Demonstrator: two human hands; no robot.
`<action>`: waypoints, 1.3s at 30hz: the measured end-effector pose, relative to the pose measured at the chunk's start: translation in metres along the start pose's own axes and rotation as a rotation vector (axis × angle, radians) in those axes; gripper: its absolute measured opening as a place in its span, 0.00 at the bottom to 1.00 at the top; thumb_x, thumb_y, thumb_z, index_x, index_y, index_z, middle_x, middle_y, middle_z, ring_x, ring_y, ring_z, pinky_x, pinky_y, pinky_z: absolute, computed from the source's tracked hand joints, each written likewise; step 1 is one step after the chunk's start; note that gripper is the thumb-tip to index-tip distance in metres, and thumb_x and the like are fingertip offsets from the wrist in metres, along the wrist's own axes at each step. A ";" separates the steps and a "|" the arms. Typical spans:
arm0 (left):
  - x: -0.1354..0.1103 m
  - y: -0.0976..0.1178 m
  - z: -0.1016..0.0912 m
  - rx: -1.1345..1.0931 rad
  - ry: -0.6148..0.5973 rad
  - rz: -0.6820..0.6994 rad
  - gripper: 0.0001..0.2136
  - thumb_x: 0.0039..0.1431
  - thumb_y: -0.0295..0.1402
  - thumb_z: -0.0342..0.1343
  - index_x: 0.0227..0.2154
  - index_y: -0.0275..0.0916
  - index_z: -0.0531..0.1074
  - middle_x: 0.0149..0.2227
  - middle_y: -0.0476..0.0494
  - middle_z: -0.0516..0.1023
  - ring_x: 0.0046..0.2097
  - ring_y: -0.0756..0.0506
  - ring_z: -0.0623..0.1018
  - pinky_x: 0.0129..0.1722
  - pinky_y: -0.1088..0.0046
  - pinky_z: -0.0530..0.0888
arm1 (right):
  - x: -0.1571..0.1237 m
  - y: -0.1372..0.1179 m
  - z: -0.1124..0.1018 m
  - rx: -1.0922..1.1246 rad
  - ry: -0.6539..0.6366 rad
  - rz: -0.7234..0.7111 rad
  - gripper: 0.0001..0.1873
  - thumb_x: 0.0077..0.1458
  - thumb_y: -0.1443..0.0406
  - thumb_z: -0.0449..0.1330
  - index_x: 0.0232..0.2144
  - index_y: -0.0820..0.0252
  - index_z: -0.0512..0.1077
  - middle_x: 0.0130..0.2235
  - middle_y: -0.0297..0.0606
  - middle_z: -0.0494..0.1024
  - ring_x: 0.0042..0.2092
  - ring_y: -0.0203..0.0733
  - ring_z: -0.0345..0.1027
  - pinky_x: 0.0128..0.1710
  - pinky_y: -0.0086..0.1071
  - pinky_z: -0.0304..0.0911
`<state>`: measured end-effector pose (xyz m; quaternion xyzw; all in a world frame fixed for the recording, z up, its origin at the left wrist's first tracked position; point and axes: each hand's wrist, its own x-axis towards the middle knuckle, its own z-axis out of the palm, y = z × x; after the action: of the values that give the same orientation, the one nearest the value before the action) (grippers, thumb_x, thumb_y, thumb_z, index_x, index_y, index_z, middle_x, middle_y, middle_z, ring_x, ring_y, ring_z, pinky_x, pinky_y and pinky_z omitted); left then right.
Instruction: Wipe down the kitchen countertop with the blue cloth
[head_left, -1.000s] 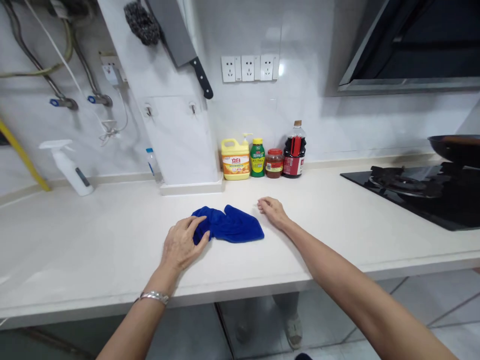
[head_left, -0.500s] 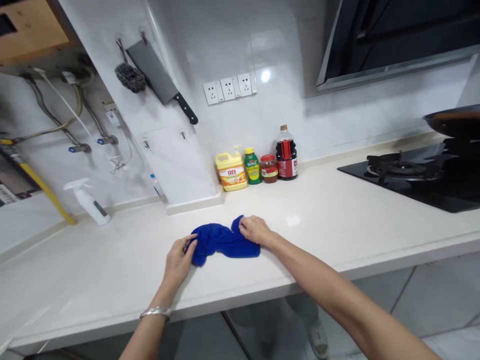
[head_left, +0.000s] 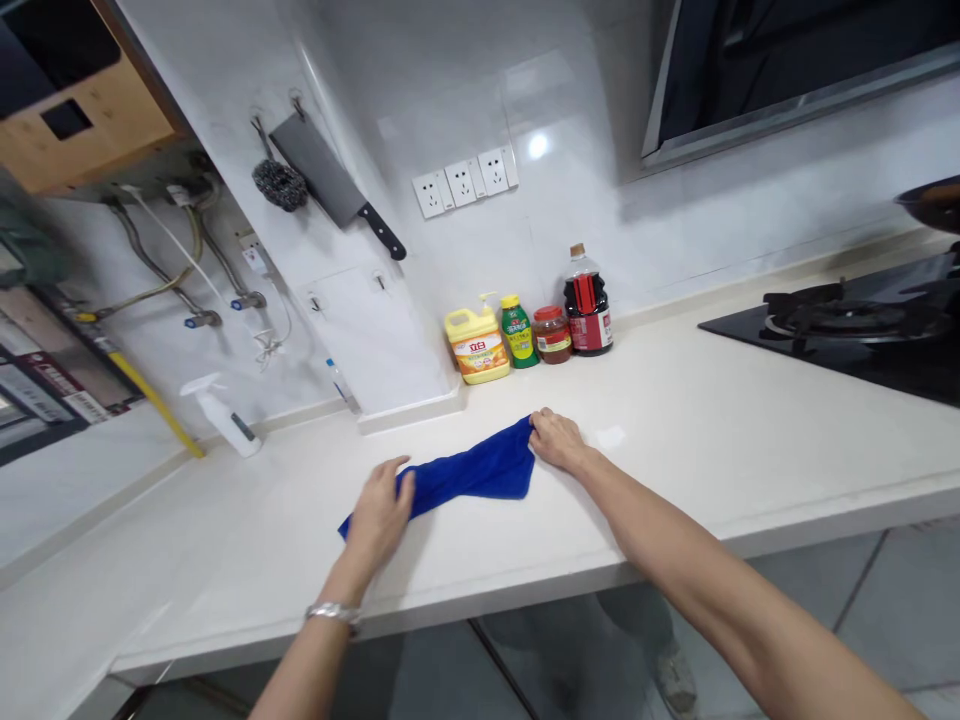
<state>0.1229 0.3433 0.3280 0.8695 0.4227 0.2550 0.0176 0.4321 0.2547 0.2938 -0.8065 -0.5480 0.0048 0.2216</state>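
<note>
A blue cloth (head_left: 472, 473) lies stretched slantwise across the white countertop (head_left: 660, 430), with a few folds in it. My right hand (head_left: 556, 440) pinches its upper right corner, fingers closed on the fabric. Over the left part of the cloth rests my left hand (head_left: 381, 510), its fingers apart and slightly blurred. A pointed end of the cloth sticks out to the left of that hand, and the stretch beneath the palm is hidden. A silver bracelet (head_left: 334, 613) circles the left wrist.
Behind the cloth stand a yellow detergent jug (head_left: 480, 350), green bottle (head_left: 519, 332), red-lidded jar (head_left: 553, 336) and dark sauce bottle (head_left: 588, 305). A white spray bottle (head_left: 225, 418) is at left, a gas stove (head_left: 847, 325) at right. A cleaver (head_left: 319, 165) hangs on the wall.
The bunched cloth has been drawn out longer and flatter. My right hand has moved right and up with its corner; my left hand has spread its fingers over the left part. The view has shifted left.
</note>
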 end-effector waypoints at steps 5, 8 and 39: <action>0.011 0.069 0.058 0.253 -0.368 -0.303 0.37 0.64 0.63 0.37 0.72 0.55 0.54 0.76 0.30 0.46 0.71 0.11 0.49 0.62 0.20 0.47 | 0.006 0.013 0.003 0.007 -0.026 -0.042 0.19 0.67 0.65 0.49 0.54 0.59 0.73 0.56 0.46 0.75 0.55 0.48 0.72 0.50 0.37 0.64; 0.019 0.066 0.070 0.306 -0.375 -0.267 0.35 0.65 0.62 0.35 0.72 0.59 0.49 0.77 0.34 0.42 0.71 0.10 0.45 0.62 0.20 0.47 | 0.008 0.016 0.006 -0.009 -0.019 -0.040 0.20 0.66 0.66 0.49 0.55 0.58 0.73 0.57 0.46 0.75 0.55 0.49 0.72 0.49 0.37 0.64; 0.139 -0.152 0.058 0.286 -0.241 -0.427 0.31 0.68 0.54 0.33 0.70 0.57 0.57 0.75 0.33 0.50 0.70 0.15 0.55 0.64 0.27 0.52 | 0.021 0.017 0.020 -0.257 -0.069 -0.034 0.20 0.69 0.64 0.46 0.57 0.57 0.71 0.57 0.47 0.71 0.47 0.49 0.74 0.39 0.37 0.62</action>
<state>0.1106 0.5549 0.3003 0.7785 0.6227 0.0782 -0.0019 0.4502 0.2753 0.2749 -0.8183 -0.5649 -0.0414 0.0976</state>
